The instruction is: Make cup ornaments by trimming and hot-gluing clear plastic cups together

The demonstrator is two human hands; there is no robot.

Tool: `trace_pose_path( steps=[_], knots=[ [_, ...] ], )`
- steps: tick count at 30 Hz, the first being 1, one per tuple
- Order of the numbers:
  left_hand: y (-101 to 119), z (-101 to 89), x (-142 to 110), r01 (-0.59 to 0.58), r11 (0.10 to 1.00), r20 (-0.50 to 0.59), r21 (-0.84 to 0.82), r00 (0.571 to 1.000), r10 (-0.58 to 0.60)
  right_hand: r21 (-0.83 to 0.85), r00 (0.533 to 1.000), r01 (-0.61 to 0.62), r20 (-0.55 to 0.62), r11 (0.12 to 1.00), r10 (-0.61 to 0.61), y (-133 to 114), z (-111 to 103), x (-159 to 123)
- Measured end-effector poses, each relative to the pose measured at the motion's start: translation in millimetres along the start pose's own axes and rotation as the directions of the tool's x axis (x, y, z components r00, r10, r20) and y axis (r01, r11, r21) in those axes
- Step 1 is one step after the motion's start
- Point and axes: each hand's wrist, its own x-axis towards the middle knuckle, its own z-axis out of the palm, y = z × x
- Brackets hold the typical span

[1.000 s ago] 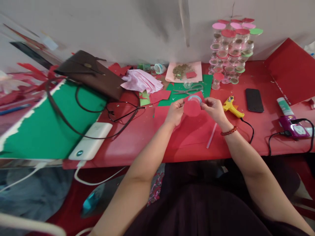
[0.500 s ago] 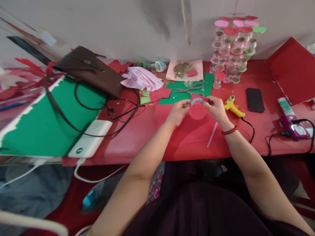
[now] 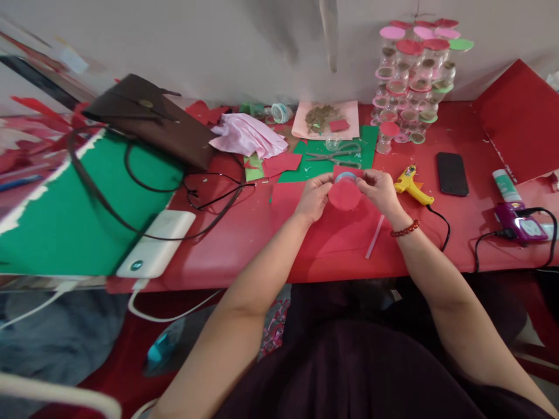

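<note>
My left hand (image 3: 315,196) and my right hand (image 3: 379,191) are closed from both sides on a small jar-like piece. A round red paper disc (image 3: 345,195) faces me on its near side. Behind the disc shows a pale blue ring (image 3: 347,176), and beyond that the straight edge of a red paper piece (image 3: 348,169). The fingers hide most of the jar's body. Beneath the hands lies a red paper sheet (image 3: 323,233) with a clear glue stick (image 3: 374,237) on it. To the right of my right hand rests a yellow glue gun (image 3: 414,186).
Scissors (image 3: 334,154) lie on green paper (image 3: 369,139) beyond my hands. A tower of clear jars with coloured discs (image 3: 408,87) stands at the back right. A phone (image 3: 452,174) and a purple power adapter (image 3: 519,223) sit right; a brown bag (image 3: 152,119) and white power bank (image 3: 157,244) left.
The red disc has shifted slightly left and turned a little more toward me between my hands. Both hands keep their hold. The whole view has moved slightly.
</note>
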Motion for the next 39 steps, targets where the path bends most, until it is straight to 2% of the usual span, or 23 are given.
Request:
trace_pose_path(
  steps=[4,11,17,21,26,31,39],
  knots=[
    [2,0.7,-1,-0.001,1.0,-0.012,0.017,1.0,0.001,0.036,1.0,-0.002,-0.003,0.999,0.002,2,0,-1],
    [-1,1.6,1,-0.083,0.996,-0.095,0.037,0.992,0.087,0.153,0.999,-0.028,0.024,0.988,0.024,8,4,1],
    [0,-1.4,1,-0.048,0.998,-0.022,0.04,0.999,0.049,0.104,0.999,0.005,-0.038,0.995,-0.001,3,4,-1],
    [0,-1.5,0,-0.034,0.998,0.014,0.058,0.999,0.034,0.144,0.999,-0.022,-0.034,0.989,0.028,1,3,-1],
    [1,1.4,2,-0.094,0.995,-0.076,0.016,0.993,0.094,0.192,0.999,-0.034,0.008,0.981,0.034,7,7,0],
    [0,-3.1,6,-0.031,0.999,-0.078,-0.042,0.997,0.027,0.106,0.999,-0.04,0.017,0.994,0.039,14,8,1],
    [3,-1.9,7,0.007,0.994,-0.224,-0.114,0.974,-0.032,0.036,1.0,-0.009,0.009,0.999,0.008,15,10,-2]
  ],
)
